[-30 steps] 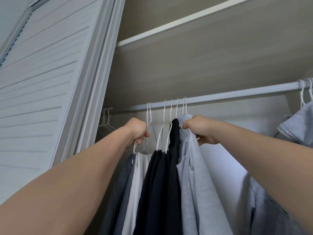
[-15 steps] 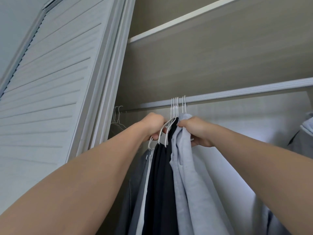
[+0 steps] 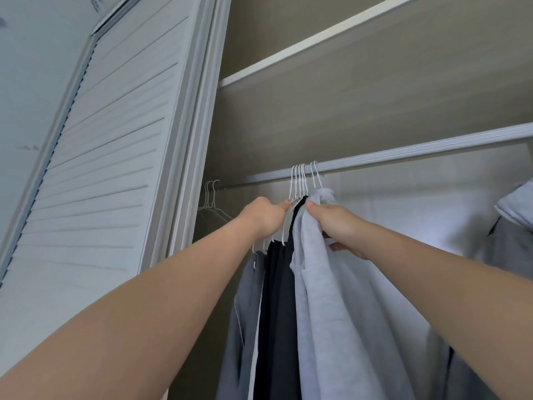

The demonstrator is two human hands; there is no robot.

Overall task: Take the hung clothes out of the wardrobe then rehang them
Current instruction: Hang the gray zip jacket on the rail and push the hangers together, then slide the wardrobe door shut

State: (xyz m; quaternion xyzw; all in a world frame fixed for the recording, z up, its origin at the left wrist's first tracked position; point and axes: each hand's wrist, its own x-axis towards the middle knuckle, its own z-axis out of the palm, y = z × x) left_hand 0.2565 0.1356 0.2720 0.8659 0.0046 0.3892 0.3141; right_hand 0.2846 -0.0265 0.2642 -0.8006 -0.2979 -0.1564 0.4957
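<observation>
Several white wire hangers (image 3: 302,180) hook over the silver wardrobe rail (image 3: 403,153), pressed into one tight bunch. From them hang a grey-blue garment (image 3: 242,307), a black garment (image 3: 278,298) and a light grey garment (image 3: 331,284). My left hand (image 3: 264,216) is closed around the hanger necks on the bunch's left side. On the right side, my right hand (image 3: 336,223) grips the light grey garment at its hanger. The hooks still sit on the rail.
A white louvred door (image 3: 95,168) stands open on the left. A few empty wire hangers (image 3: 212,197) hang at the rail's far left end. Another grey garment (image 3: 513,226) hangs at the right edge. A shelf (image 3: 346,67) runs just above the rail.
My left hand has pushed the spread-out hangers rightward along the rail until they bunch against the light grey garment. The view has shifted right and upward.
</observation>
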